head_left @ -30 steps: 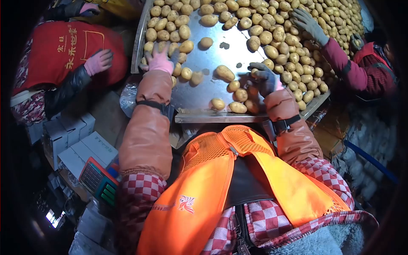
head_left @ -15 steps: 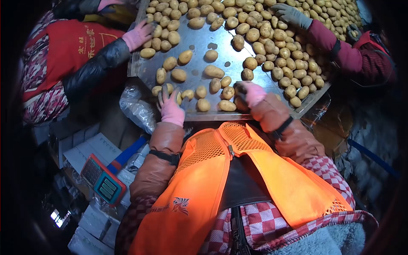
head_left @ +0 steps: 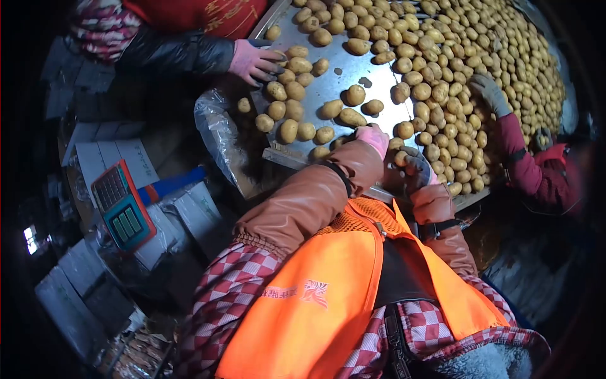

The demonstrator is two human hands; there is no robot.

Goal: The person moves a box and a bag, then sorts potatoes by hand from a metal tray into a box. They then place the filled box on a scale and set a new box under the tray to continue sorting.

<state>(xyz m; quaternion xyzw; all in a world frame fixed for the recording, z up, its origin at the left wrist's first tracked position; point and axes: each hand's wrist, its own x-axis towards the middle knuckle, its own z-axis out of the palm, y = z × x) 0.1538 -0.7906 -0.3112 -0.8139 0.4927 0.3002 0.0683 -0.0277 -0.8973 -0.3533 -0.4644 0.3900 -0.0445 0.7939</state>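
Note:
Loose potatoes (head_left: 331, 108) lie on a metal sorting table (head_left: 379, 85) in front of me. My left hand (head_left: 374, 138), in a pink glove, reaches across to the right near the table's front edge. Its fingers point away and are mostly hidden, with potatoes close by. Beside it, my right hand (head_left: 418, 169), in a grey and pink glove, curls its fingers round a potato (head_left: 401, 158) at the edge. A second potato (head_left: 396, 144) sits just beyond that one.
A co-worker's pink-gloved hand (head_left: 255, 62) rests by potatoes at the table's left. Another co-worker's grey-gloved hand (head_left: 489, 91) touches the large heap (head_left: 467, 69) on the right. A plastic-lined box (head_left: 218, 120), a digital scale (head_left: 124, 205) and white cartons (head_left: 104, 167) stand to the left.
My view has turned left. My left hand has moved right, close to my right hand. Several potatoes now lie bunched at the left side, by the co-worker's pink glove.

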